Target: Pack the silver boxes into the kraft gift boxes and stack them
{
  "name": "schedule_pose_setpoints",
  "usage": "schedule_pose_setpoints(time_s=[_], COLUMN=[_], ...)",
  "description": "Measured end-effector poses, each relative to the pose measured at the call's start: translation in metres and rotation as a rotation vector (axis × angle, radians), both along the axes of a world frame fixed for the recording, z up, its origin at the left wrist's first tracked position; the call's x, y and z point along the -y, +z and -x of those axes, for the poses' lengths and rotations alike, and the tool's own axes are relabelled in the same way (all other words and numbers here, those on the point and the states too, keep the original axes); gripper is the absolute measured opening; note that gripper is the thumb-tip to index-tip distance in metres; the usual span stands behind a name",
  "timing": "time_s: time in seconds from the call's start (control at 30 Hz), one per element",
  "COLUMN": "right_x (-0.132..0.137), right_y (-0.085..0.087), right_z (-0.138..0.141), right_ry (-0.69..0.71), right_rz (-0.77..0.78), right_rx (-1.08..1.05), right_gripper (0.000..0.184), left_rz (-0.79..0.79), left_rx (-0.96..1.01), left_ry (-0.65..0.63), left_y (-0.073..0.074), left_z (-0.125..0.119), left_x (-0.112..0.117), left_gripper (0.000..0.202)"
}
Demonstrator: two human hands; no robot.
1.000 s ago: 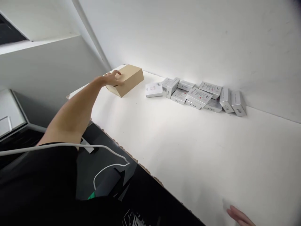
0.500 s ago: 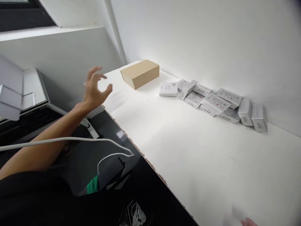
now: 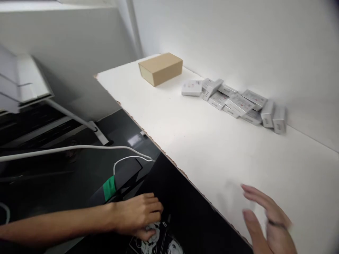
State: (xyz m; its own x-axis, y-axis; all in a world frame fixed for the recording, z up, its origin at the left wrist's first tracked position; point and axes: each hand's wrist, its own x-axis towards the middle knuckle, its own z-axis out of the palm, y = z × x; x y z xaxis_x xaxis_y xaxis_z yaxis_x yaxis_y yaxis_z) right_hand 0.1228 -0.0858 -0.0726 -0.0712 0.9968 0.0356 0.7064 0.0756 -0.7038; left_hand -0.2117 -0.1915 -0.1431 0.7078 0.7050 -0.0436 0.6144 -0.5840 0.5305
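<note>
Over the dark clothing at the lower middle is my left hand (image 3: 141, 213), loosely curled with the thumb apart from the bent fingers. Nothing shows in it, and a black-and-white print (image 3: 152, 240) lies just below. Above the near part of the white table (image 3: 196, 148) my right hand (image 3: 270, 218) is open, thumb and fingers apart, slightly blurred, with a dark ring on one finger. It holds nothing. Beyond it, against the wall, lies a row of small silver-white boxes (image 3: 239, 104), some stacked or leaning. A tan cardboard box (image 3: 161, 68) sits farther back.
The table has a rough, chipped edge (image 3: 161, 150) on its left side. A white cable (image 3: 79, 147) crosses the view at left, with a green band (image 3: 109, 187) below it. White panels (image 3: 29, 79) stand at the far left, beside the wall.
My left hand has come down from beside the table's far end to in front of my body, its fingers more curled. My right hand has come further into view. The camera view has shifted.
</note>
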Motion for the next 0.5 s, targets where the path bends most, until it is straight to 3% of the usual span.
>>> schedule_pose_setpoints(time_s=[0.07,0.13,0.23,0.37,0.5], right_x=[-0.026,-0.072,-0.163,-0.277,-0.338], right_y=[0.007,0.009,0.007,0.007,0.012], right_z=[0.018,0.030,0.044,0.057,0.060], right_ry=[0.048,0.093,0.068,0.105,0.203], right_rz=[0.104,0.105,-0.133,-0.143,-0.090], right_rx=[0.128,0.249,0.419,0.532,0.622], right_gripper=[0.052,0.056,0.060,0.087,0.093], left_rz=[-0.021,-0.039,-0.036,0.039,0.180], left_rx=[-0.044,-0.070,-0.105,-0.186,-0.282], left_ry=[-0.103,-0.166,-0.258,-0.275,-0.269], left_y=[-0.007,-0.019,-0.045,-0.084,-0.109], left_z=[-0.009,-0.027,-0.067,-0.111,-0.123], left_x=[-0.031,-0.059,-0.076,-0.056,-0.030], left_gripper=[0.022,0.026,0.031,0.046,0.051])
